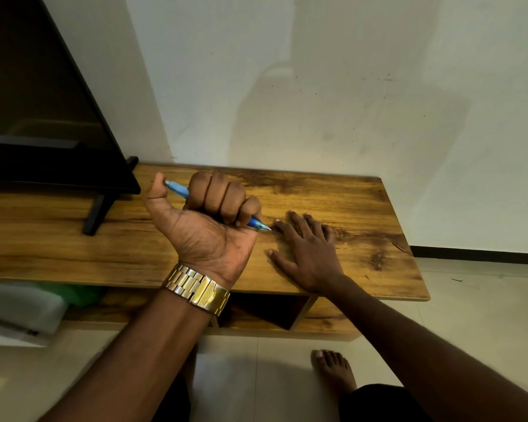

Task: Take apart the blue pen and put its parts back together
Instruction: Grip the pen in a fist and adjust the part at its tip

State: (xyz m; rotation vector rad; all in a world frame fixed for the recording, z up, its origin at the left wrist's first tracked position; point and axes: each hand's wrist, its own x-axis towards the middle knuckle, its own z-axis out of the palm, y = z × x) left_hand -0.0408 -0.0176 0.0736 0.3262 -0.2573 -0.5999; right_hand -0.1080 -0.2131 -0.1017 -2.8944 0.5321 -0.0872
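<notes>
Got the pen (177, 190) in my left hand (208, 226) mid-frame, fingers (223, 196) wrapped tight around it, tip poking out lower right. Right hand (305, 254) is just flat on the bench (363, 208), fingers spread, holding nothing.

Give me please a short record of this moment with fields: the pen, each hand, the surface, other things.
pen: blue pen, appears whole, tip pointing right, held above the table
left hand: left hand closed in a fist grip around the pen, thumb at the pen's back end
right hand: right hand lying flat, palm down, holding nothing
surface: wooden table, against a white wall
other things: gold watch on the left wrist; black screen on its stand at the left
loose parts: none visible
</notes>
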